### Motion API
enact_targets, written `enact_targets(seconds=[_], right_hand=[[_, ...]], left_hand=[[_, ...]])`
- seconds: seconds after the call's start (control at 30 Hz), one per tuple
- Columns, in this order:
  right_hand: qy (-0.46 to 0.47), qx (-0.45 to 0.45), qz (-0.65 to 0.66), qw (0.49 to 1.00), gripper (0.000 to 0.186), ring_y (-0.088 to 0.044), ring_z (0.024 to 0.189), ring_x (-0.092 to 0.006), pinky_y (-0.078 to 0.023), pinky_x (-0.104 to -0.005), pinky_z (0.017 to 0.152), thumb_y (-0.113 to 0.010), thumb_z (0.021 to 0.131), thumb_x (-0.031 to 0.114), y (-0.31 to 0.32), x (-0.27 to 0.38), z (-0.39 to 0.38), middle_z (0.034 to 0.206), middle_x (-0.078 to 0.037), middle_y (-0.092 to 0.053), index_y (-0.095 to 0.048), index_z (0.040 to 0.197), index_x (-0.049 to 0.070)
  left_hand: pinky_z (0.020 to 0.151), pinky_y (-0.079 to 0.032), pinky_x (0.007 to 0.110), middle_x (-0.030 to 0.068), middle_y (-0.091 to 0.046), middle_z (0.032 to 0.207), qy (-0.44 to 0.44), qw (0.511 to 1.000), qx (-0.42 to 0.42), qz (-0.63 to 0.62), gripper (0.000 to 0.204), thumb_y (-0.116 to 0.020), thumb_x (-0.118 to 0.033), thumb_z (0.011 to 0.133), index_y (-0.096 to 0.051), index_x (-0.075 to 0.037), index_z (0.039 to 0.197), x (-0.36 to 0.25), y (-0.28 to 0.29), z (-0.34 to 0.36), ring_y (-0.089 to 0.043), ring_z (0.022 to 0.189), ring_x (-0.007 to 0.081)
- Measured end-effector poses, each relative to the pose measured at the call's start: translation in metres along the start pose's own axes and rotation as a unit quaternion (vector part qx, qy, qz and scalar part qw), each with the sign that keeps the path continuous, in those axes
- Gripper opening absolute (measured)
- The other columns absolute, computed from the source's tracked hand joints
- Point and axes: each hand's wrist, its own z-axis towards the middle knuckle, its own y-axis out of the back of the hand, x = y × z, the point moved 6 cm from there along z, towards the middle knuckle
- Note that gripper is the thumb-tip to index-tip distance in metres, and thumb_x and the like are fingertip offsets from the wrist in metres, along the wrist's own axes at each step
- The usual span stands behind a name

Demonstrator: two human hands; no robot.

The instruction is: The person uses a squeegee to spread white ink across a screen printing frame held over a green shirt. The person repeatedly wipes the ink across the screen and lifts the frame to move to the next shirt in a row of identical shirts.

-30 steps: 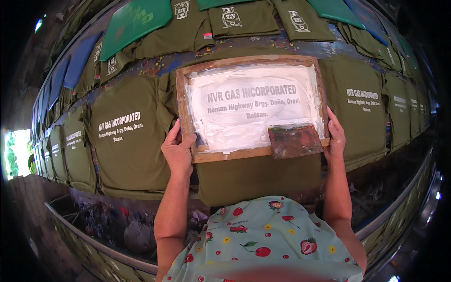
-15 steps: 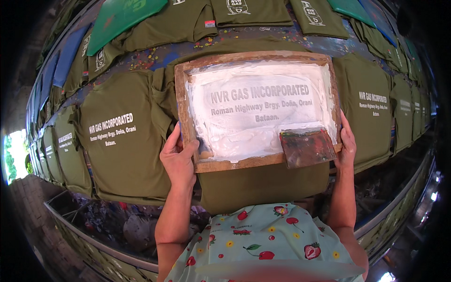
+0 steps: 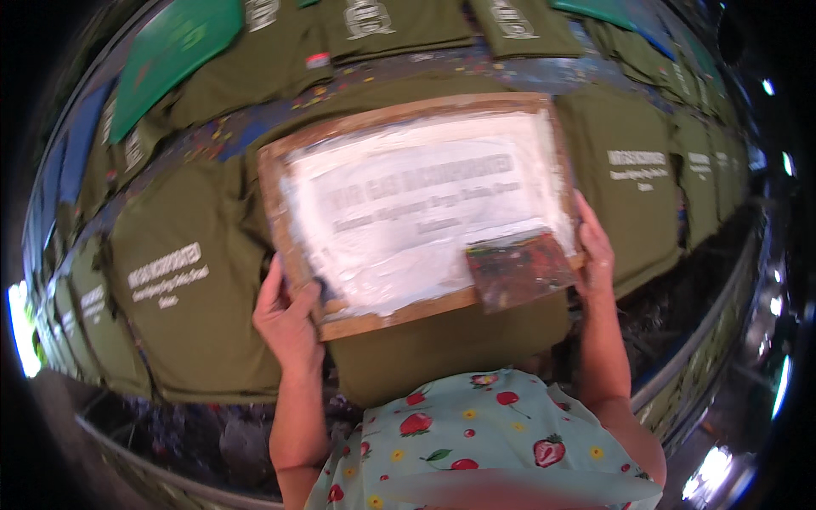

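Note:
A wooden printing screen frame with white ink smeared over its mesh lies on an olive green shirt on the long table. My left hand grips the frame's lower left corner. My right hand holds its right edge. A dark, ink-stained squeegee rests on the mesh at the lower right, close to my right hand. The picture is blurred.
Olive shirts with white print lie side by side, one to the left and one to the right. More shirts, with a bright green one and a blue one, fill the far row. The table's metal rail curves below.
The frame with both hands on it has shifted right and tilted, its right side higher. It sits larger and blurred in view now.

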Motion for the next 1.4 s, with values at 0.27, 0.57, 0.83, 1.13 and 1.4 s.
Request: enact_targets(seconds=[0.27, 0.57, 0.83, 1.13, 1.4], right_hand=[[-0.024, 0.017, 0.049, 0.998, 0.075, -0.049, 0.155, -0.0255, -0.037, -0.0379, 0.129, -0.061, 0.112, 0.029, -0.002, -0.002, 0.001, 0.172, -0.018, -0.045, -0.031, 0.172, -0.005], [-0.03, 0.03, 0.05, 0.998, 0.07, -0.047, 0.155, -0.0211, -0.034, -0.0366, 0.129, -0.059, 0.113, 0.025, 0.0, -0.002, 0.004, 0.172, -0.014, -0.045, -0.034, 0.172, -0.004], [-0.029, 0.039, 0.054, 0.997, 0.067, -0.044, 0.157, -0.0205, -0.032, -0.0364, 0.13, -0.059, 0.114, 0.023, 0.002, -0.003, 0.004, 0.173, -0.013, -0.044, -0.036, 0.171, -0.005], [-0.02, 0.03, 0.024, 0.999, 0.076, -0.049, 0.154, -0.0213, -0.036, -0.0362, 0.128, -0.064, 0.111, 0.031, 0.006, -0.006, 0.007, 0.17, -0.015, -0.048, -0.035, 0.171, -0.004], [-0.017, 0.014, 0.014, 1.0, 0.063, -0.043, 0.157, -0.0203, -0.028, -0.0357, 0.131, -0.058, 0.112, 0.02, 0.011, -0.011, 0.007, 0.171, -0.012, -0.047, -0.043, 0.168, -0.005]], left_hand=[[0.113, -0.052, 0.035, 0.0167, -0.07, 0.145, -0.007, 1.0, 0.01, 0.008, 0.071, -0.068, 0.016, 0.087, -0.056, 0.01, 0.156, -0.005, -0.006, 0.0, -0.069, 0.126, 0.0223], [0.115, -0.052, 0.036, 0.018, -0.069, 0.148, -0.016, 1.0, 0.013, 0.023, 0.072, -0.07, 0.014, 0.087, -0.055, 0.01, 0.157, -0.003, -0.003, 0.0, -0.069, 0.128, 0.0228], [0.113, -0.054, 0.036, 0.0174, -0.069, 0.146, -0.015, 1.0, 0.014, 0.021, 0.071, -0.069, 0.013, 0.088, -0.055, 0.01, 0.157, -0.002, -0.002, 0.0, -0.07, 0.126, 0.0222], [0.113, -0.054, 0.036, 0.017, -0.07, 0.145, -0.018, 0.999, 0.019, 0.023, 0.072, -0.07, 0.011, 0.088, -0.054, 0.01, 0.158, -0.001, 0.0, 0.0, -0.07, 0.125, 0.022], [0.114, -0.053, 0.036, 0.0177, -0.067, 0.149, -0.012, 0.999, 0.012, 0.046, 0.072, -0.068, 0.014, 0.088, -0.053, 0.011, 0.158, -0.003, -0.003, 0.0, -0.068, 0.129, 0.0233]])
